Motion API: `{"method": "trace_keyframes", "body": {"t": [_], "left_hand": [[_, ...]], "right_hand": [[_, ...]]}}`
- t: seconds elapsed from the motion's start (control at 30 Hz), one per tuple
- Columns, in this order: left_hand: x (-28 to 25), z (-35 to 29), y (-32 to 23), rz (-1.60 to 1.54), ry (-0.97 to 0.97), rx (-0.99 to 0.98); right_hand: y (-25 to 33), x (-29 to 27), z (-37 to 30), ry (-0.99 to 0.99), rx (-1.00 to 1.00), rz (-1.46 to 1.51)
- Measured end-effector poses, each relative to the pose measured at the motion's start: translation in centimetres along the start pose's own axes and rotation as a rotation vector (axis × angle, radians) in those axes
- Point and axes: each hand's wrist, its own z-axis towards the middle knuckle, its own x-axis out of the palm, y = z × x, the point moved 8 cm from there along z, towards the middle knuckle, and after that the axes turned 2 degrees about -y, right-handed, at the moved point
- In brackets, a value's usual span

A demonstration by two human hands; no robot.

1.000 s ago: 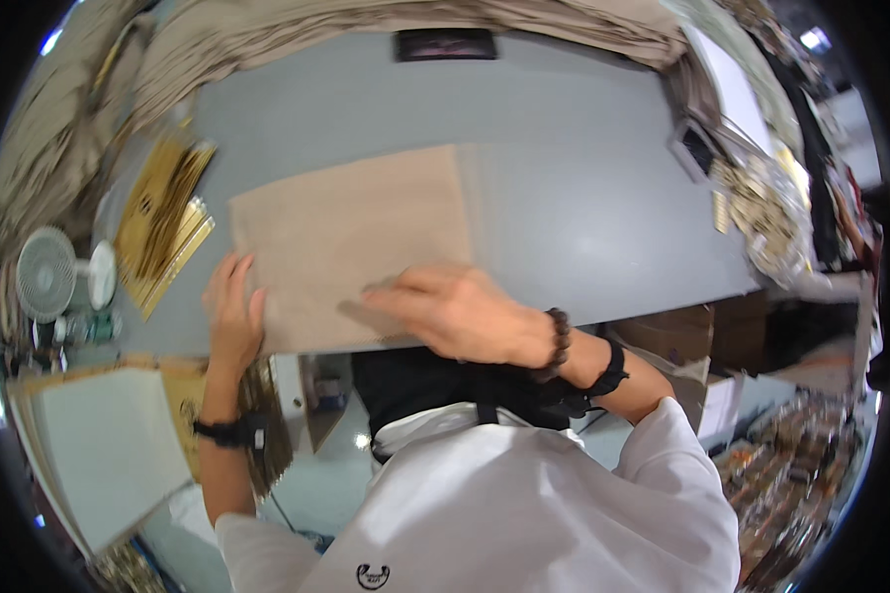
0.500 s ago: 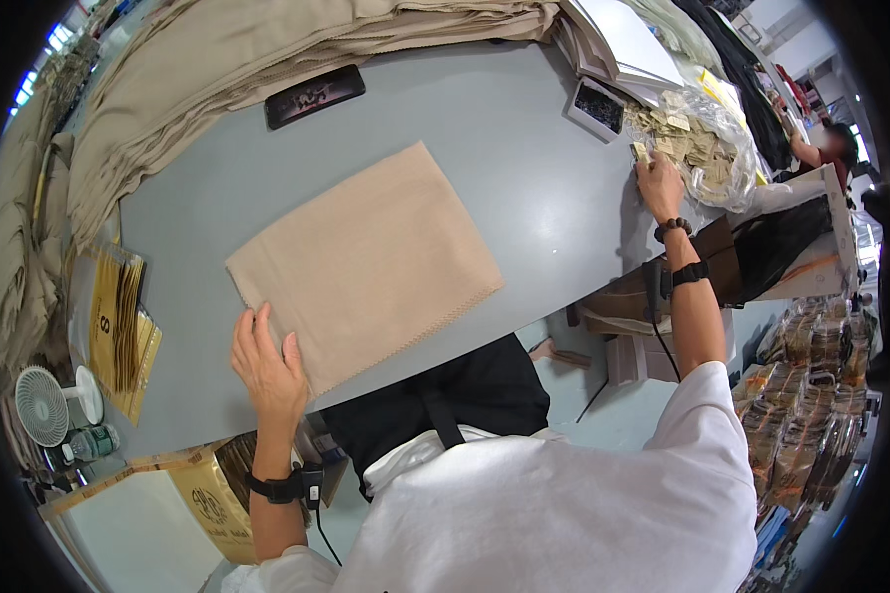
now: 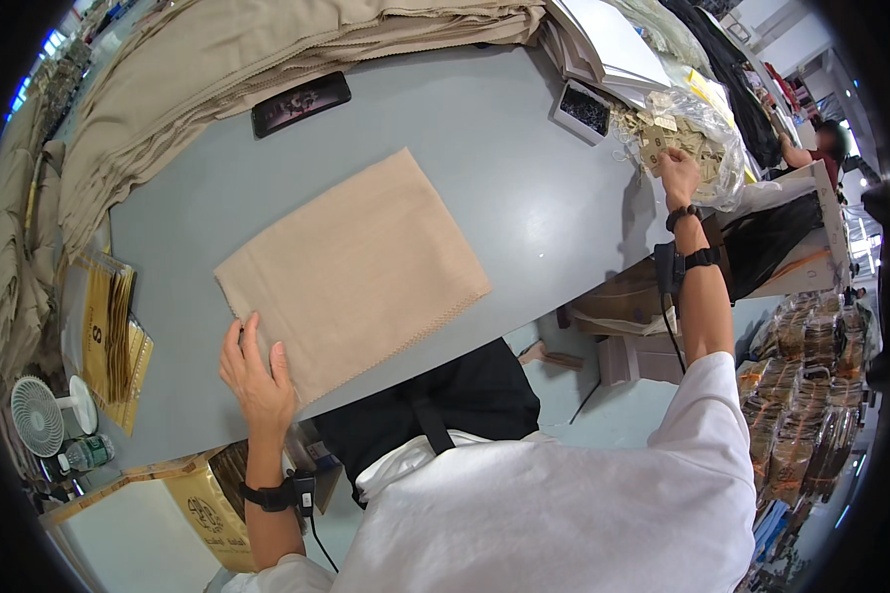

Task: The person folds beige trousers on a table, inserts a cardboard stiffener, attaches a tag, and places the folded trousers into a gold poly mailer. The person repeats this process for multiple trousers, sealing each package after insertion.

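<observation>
A folded beige cloth with zigzag-stitched edges lies slanted on the grey table. My left hand rests at its lower left corner, fingers spread and holding nothing. Over at the right, my right hand is closed in a pinch on a small beige hang tag. It is at the edge of a heap of similar tags with strings, spilling from a clear plastic bag. Just left of the heap sits a small white box filled with tiny black pieces.
Long beige fabric layers line the far edge, near a dark phone. White sheets are stacked at the far right. Gold packets, a small white fan and a plastic bottle are at left. Another person is at far right.
My right hand has lifted slightly from the tag heap, and the tag between its fingers now shows its face. My left hand stays at the cloth's corner. The whole view has shifted a little.
</observation>
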Motion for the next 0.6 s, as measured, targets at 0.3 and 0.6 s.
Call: {"method": "trace_keyframes", "body": {"t": [0.3, 0.6], "left_hand": [[-0.3, 0.1, 0.0, 0.016, 0.005, -0.006], [-0.8, 0.3, -0.3, -0.010, -0.006, -0.025]], "right_hand": [[15.8, -0.3, -4.4, 0.271, 0.000, 0.699], [33.9, 3.2, -29.8, 1.169, -0.219, 0.854]]}}
